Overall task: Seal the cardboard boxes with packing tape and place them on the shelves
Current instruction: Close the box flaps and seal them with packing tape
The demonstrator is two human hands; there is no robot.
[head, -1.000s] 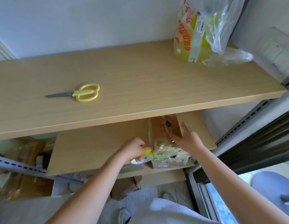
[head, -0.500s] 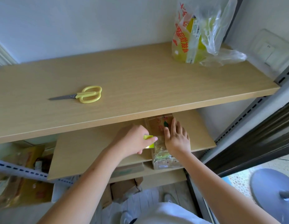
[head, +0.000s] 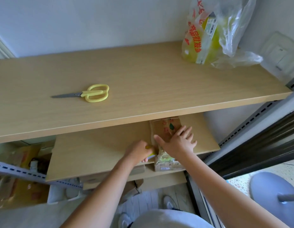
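Since half a second ago the left hand (head: pixel 137 151) has drawn the tape roll (head: pixel 151 155) back to the box's (head: pixel 166 129) near edge; its fingers curl round the roll; the right hand (head: pixel 179 142) lies flat, fingers spread, on the box on the lower shelf (head: pixel 97 150); best keep pressing while pulling taut.

Both arms reach forward, left hand (head: pixel 137 150) curled closed, right hand (head: pixel 179 142) spread flat.

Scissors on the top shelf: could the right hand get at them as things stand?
Probably yes. The scissors lie in the open on the top shelf with nothing around them, and the right hand only rests flat on the cardboard box below, holding nothing.
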